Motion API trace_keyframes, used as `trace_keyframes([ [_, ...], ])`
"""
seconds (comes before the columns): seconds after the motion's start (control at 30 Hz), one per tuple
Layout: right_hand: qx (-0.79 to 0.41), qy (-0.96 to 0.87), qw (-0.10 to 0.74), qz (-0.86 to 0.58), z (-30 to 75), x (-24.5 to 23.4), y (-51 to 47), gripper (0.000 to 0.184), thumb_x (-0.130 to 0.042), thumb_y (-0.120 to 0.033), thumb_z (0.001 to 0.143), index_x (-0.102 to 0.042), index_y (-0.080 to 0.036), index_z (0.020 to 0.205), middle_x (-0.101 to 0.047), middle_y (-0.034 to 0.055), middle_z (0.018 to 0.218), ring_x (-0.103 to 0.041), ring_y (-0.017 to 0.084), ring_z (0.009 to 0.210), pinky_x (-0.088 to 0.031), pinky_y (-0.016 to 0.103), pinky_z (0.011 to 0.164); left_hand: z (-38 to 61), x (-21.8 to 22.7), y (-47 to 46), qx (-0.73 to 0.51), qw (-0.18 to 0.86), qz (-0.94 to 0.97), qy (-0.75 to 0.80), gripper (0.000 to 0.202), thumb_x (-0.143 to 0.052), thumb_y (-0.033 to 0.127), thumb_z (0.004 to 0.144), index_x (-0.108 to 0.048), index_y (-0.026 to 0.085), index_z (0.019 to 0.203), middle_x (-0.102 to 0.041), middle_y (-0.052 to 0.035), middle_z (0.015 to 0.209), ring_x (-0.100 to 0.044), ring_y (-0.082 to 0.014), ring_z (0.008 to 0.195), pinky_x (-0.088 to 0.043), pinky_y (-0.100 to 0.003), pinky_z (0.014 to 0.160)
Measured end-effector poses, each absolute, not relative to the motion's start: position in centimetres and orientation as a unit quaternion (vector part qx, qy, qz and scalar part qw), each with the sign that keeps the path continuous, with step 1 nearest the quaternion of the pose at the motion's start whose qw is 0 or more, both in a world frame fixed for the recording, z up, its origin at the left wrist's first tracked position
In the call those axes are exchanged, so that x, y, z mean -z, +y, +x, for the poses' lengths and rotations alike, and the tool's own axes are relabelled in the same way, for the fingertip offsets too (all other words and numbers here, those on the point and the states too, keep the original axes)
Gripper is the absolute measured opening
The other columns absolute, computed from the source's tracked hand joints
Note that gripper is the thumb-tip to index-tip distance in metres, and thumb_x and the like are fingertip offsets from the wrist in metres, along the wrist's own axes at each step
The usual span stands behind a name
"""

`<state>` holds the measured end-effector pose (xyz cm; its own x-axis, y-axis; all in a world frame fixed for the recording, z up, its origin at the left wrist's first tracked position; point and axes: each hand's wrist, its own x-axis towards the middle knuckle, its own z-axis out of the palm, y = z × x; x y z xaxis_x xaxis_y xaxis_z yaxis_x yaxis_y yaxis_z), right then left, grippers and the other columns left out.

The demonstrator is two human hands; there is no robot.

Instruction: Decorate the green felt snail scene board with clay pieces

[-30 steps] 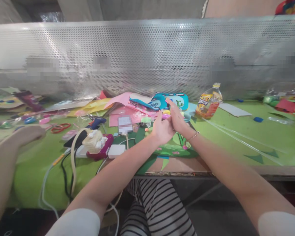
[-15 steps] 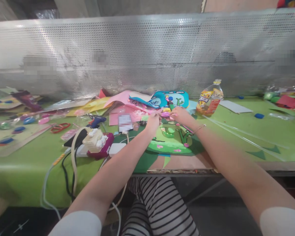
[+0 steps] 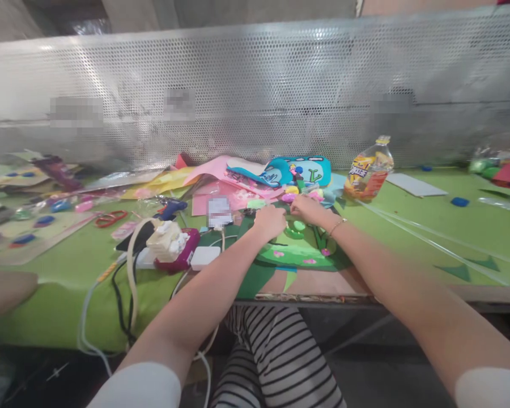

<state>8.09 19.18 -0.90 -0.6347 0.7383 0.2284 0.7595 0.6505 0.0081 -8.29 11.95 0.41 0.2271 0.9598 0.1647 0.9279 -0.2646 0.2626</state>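
Observation:
My left hand [image 3: 271, 222] is closed, knuckles up, over the upper left of a green craft picture [image 3: 289, 258] with pink flower shapes along its lower edge. Just across from it, my right hand [image 3: 308, 209] is closed too, its fingertips pointing down at the picture's upper part. Whatever either hand grips is too small or hidden to tell. Between and below the hands shows a bright green round piece [image 3: 296, 228]. Right behind them lie a magenta lump [image 3: 288, 198] and a pale green lump [image 3: 256, 203].
A blue craft picture [image 3: 314, 170] and pink sheets [image 3: 208, 170] lie behind. At right stands a bottle [image 3: 368, 170]. On the left are a power strip with plugs [image 3: 170, 243], cables, a blue glue gun [image 3: 171, 209] and red scissors [image 3: 111, 219]. Someone's arm [image 3: 8, 292] rests at far left.
My left hand has come down and its fingers have curled in. The right hand has shifted slightly lower over the picture. Another person's arm reaches further into view at left.

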Motion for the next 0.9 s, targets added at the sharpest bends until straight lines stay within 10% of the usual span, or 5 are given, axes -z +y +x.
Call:
trace_keyframes([
  [0.9,0.104,-0.843,0.171,-0.499,9.9,-0.2,18.7,0.024,-0.043,-0.019,0.084,-0.066,-0.015,0.084,-0.060,0.0147,0.104,-0.053,0.029,0.096,-0.038,0.042,0.079,-8.2,-0.5,11.1,-0.102,0.059,0.790,0.602,0.038,-0.044,0.021,0.080,-0.063,0.023,0.113,-0.057,-0.0151,0.115,-0.049,-0.0315,0.114,-0.038,-0.045,0.092],
])
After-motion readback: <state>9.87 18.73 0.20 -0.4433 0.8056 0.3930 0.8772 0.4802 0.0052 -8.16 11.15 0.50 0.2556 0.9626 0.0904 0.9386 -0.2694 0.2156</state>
